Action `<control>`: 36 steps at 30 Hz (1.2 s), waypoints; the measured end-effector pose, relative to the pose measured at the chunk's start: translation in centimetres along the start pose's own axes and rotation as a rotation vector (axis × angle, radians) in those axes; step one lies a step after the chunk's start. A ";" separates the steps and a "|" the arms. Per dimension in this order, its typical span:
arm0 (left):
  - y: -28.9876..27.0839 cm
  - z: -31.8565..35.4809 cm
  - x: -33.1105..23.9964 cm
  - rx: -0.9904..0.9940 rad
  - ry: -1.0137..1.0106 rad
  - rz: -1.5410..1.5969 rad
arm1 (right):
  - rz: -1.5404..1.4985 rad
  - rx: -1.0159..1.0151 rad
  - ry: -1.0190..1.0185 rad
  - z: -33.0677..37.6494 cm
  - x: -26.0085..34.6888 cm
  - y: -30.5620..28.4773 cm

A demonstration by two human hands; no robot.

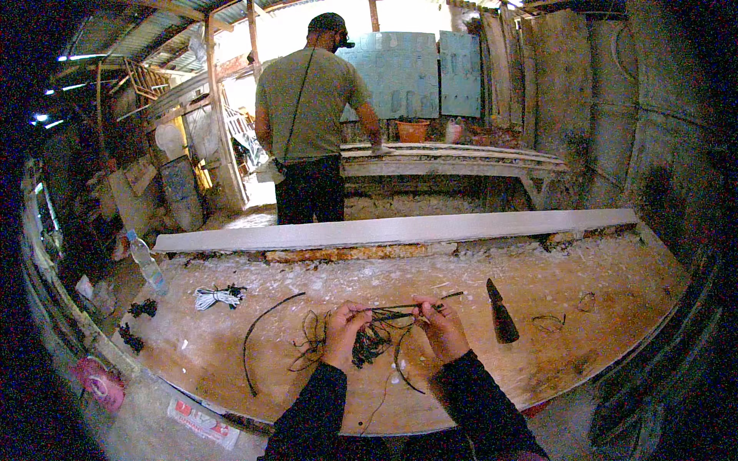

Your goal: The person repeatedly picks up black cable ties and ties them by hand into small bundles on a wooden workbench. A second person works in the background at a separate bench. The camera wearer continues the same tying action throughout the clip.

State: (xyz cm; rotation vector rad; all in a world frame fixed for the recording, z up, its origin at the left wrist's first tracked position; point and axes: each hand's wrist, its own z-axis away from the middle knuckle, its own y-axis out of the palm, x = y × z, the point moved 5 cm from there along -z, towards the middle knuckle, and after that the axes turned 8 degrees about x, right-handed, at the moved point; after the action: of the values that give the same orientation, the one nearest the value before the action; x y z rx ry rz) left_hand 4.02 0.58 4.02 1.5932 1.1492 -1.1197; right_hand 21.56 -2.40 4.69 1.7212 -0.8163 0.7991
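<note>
Black sleeves come in from the lower edge, and both hands meet just above the worktop (584, 338). Left hand (344, 332) has its grip pinched on the near end of a thin dark cord (392, 310); right hand (440, 326) pinches the same cord a little further along, so a short length runs taut between the two grips. Below them hangs a dark tangle (373, 344) of the same stuff, some of it resting on the worktop. Judged by its sag and curl, the cord is light, limp and slightly springy, likely to snag on itself; best held close to the working point with fingertips, not by the loose mass. Just right of the right hand lies a dark cone-shaped tool (501, 313), untouched. Left of the hands a single long strand (257, 330) curves across the worktop, and further left sits a white bundle (217, 296). A pale plank (400, 229) runs along the far edge. Beyond it a person (311, 115) stands turned away. Whether the cord is knotted or only twisted cannot be made out; fingers cover that spot.
</note>
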 end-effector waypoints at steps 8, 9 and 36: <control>-1.2 -0.2 -0.3 -0.131 0.054 0.077 | -0.223 0.225 -0.020 0.3 0.2 1.3; -1.4 -0.2 -0.2 -0.123 0.052 0.057 | -0.214 0.242 -0.027 0.2 0.1 1.2; 4.8 2.5 0.7 0.986 0.145 -0.220 | 0.612 -0.073 -0.164 -1.0 -1.6 -1.9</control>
State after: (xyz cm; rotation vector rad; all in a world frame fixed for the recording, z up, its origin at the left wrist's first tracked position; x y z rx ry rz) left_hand 8.39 -2.65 3.36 2.3363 0.9047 -1.9220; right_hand 22.10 -0.78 2.67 1.4923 -1.5047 1.0189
